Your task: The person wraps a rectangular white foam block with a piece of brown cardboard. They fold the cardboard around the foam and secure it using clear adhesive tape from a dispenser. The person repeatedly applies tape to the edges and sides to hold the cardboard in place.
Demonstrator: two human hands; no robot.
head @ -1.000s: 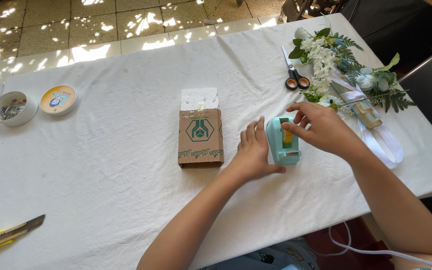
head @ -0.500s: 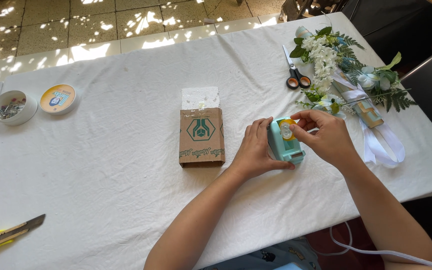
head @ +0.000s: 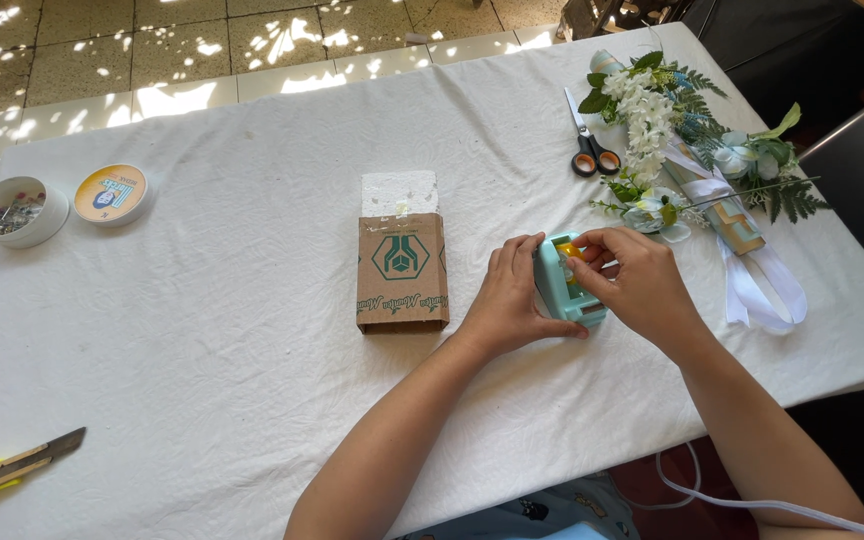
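Not much moved tbh. A second ago the right hand [head: 642, 290] lay flat over the top of the teal box [head: 564, 285], covering most of it. Now it's pulled back toward the right side, and only the fingertips [head: 574, 262] pinch at the yellow bit [head: 569, 248] near the far end, so more of the box top shows. The left hand [head: 512, 300] has curled in a little tighter against the box's left side.
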